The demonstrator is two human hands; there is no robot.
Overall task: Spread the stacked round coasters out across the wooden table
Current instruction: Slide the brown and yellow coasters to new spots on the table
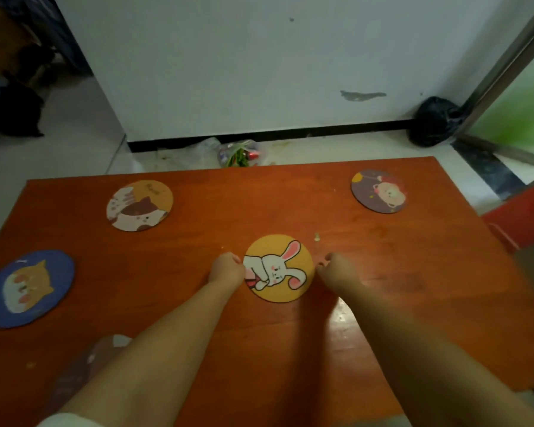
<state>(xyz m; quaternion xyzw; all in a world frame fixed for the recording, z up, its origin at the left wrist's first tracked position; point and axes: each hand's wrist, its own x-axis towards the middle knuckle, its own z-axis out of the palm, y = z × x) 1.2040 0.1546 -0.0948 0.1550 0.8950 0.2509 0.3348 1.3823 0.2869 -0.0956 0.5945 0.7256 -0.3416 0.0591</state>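
A yellow coaster with a white rabbit [279, 268] lies at the middle of the wooden table [228, 211]. My left hand [227, 268] touches its left edge with fingers curled. My right hand [336, 269] sits at its right edge, fingers pinched at the rim. Whether more coasters lie beneath it I cannot tell. An orange cat coaster [140, 205] lies at the back left, a purple bear coaster [379, 191] at the back right, a blue cat coaster [28, 288] at the left edge. A brownish coaster [84, 368] near the front is partly hidden by my left forearm.
Beyond the table's far edge, plastic bags [238, 154] lie on the pale floor by a white wall. A black bag [435, 121] sits in the right corner. A red stool [524, 217] stands close to the table's right side.
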